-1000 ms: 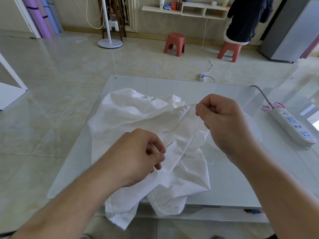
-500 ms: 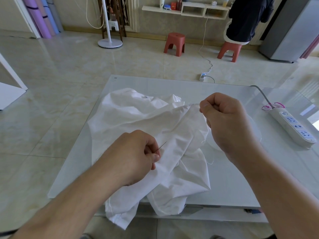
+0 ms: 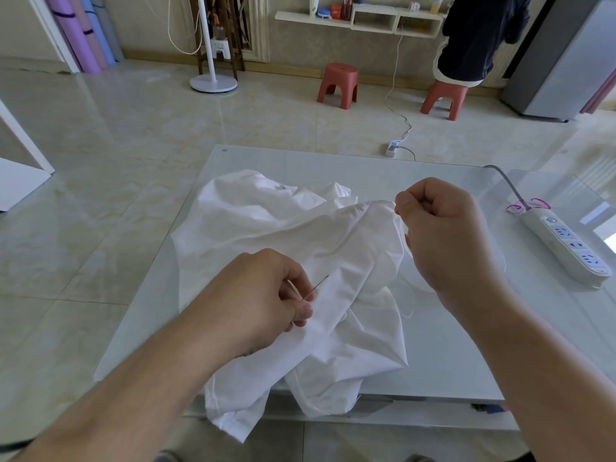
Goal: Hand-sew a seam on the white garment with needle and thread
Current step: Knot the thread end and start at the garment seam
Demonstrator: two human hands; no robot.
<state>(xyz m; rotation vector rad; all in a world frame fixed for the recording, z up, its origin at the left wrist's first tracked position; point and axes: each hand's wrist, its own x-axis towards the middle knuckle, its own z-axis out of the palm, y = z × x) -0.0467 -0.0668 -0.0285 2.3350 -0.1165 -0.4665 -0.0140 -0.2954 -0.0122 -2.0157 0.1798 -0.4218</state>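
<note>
A crumpled white garment (image 3: 266,228) lies on the glass table (image 3: 450,361), one end hanging over the near edge. My left hand (image 3: 260,301) pinches a thin needle (image 3: 316,285) whose tip points up and right over the cloth. My right hand (image 3: 443,228) is curled and pinches the garment's raised edge at its upper right. Fine white thread (image 3: 408,311) loops down below the right hand; its full path is too thin to trace.
A white power strip (image 3: 573,248) with a grey cable and a pink band lies at the table's right. On the floor beyond stand two red stools (image 3: 338,83), a fan stand (image 3: 213,83) and a small plug block (image 3: 393,148). A person sits at the back right.
My right hand has drawn the garment's edge slightly to the right and up, stretching the fold. My left hand has shifted a little left with the needle.
</note>
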